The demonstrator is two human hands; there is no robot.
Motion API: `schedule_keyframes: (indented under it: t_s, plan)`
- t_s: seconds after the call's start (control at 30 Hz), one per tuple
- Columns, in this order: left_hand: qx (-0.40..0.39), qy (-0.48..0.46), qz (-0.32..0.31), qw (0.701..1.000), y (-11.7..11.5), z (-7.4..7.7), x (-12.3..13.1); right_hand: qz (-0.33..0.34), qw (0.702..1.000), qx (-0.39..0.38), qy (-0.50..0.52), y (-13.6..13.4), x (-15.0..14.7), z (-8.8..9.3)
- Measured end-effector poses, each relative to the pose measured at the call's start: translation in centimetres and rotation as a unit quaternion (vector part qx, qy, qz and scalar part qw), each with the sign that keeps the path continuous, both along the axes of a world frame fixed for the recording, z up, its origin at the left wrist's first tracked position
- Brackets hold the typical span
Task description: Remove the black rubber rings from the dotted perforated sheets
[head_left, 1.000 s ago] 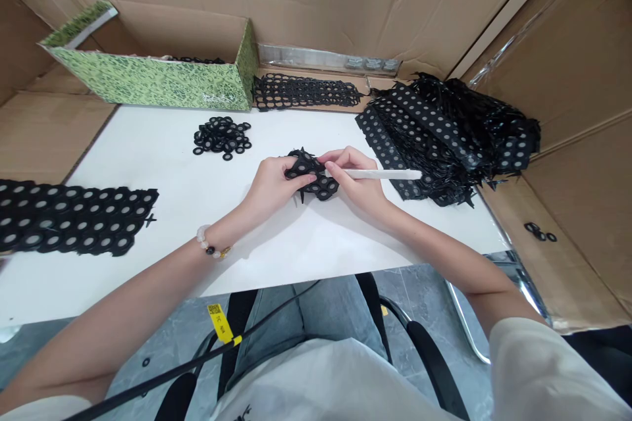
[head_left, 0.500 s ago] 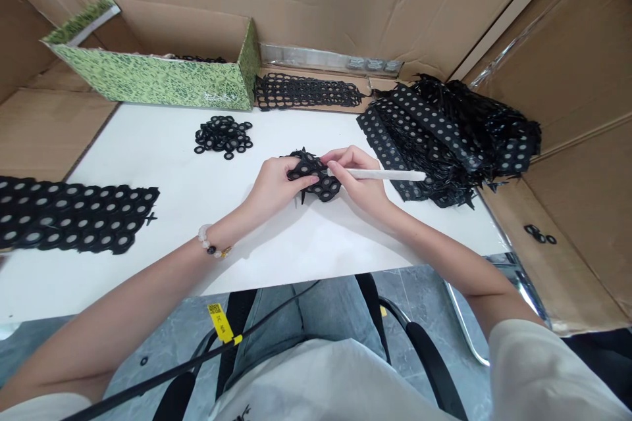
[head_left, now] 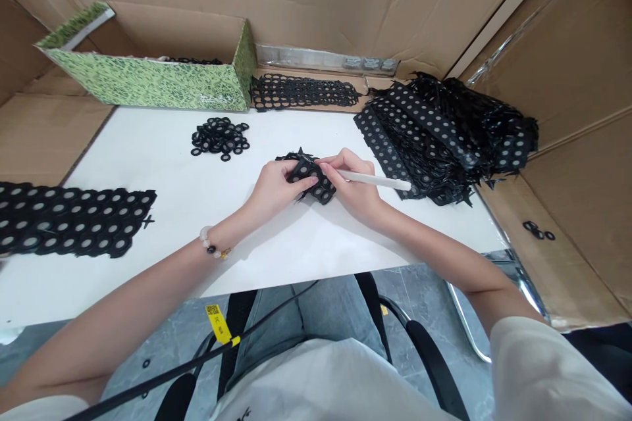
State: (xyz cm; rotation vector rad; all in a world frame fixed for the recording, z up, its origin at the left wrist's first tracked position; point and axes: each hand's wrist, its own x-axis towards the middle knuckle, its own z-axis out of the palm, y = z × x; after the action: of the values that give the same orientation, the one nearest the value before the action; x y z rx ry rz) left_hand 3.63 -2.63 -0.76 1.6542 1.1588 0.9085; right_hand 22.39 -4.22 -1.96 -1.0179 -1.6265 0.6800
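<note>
Near the middle of the white table, my left hand (head_left: 279, 185) pinches a folded piece of black rubber ring sheet (head_left: 323, 191), thumb on top. Light dots show in the sheet's ring holes, and thin black scraps stick out from its upper edge. My right hand (head_left: 355, 185) grips a white pen-shaped tool (head_left: 380, 180), its shaft pointing right and slightly down. The tool's tip is at the sheet, hidden by my fingers. Left of my hands lies a heap of loose black rubber rings (head_left: 220, 137).
A green patterned box (head_left: 158, 82) with black pieces inside stands back left. Beside it lies a black ring-hole web (head_left: 306, 92). Dotted black strips (head_left: 434, 131) are piled at right. A larger ring sheet (head_left: 74, 220) lies at left. Several rings (head_left: 538, 231) sit on the cardboard at far right.
The tool's rear end has dipped and shifted left as my right hand tilted. The held sheet has turned slightly. My left hand keeps its pinch.
</note>
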Motion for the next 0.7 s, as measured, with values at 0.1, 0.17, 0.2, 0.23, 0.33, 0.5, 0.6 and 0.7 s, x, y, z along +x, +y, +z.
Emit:
schedule_keyframes:
  t_s: [0.1,0.17,0.2,0.23,0.33,0.5,0.6,0.7]
  plan:
    - [-0.042,0.005,-0.013,0.999,0.1,0.5,0.0,0.009,1.0,0.002,0.011,-0.3,-0.1,0.2]
    - [-0.065,0.003,-0.035,0.997,0.1,0.6,0.1,0.017,1.0,0.006,0.022,-0.5,-0.2,0.4]
    - [-0.066,0.005,-0.04,0.997,0.0,0.6,0.1,0.019,0.999,0.007,0.029,-0.6,-0.2,0.4]
    - [-0.06,0.01,-0.038,0.997,-0.1,0.5,0.2,0.022,0.999,0.005,0.035,-0.6,-0.3,0.5]
    - [-0.018,0.026,-0.012,0.999,-0.4,0.2,0.3,0.03,0.999,-0.018,0.039,-0.5,-0.1,0.6]
    - [-0.056,-0.011,-0.009,0.998,-0.5,0.5,0.3,-0.006,0.997,-0.061,0.037,0.4,0.7,0.9]
    - [-0.109,-0.039,-0.008,0.993,-0.4,1.0,0.3,-0.003,0.994,-0.096,0.049,0.6,0.9,1.0]
    - [-0.098,-0.021,-0.009,0.995,-0.3,1.1,0.2,0.016,0.992,-0.112,0.063,0.6,0.6,0.9]
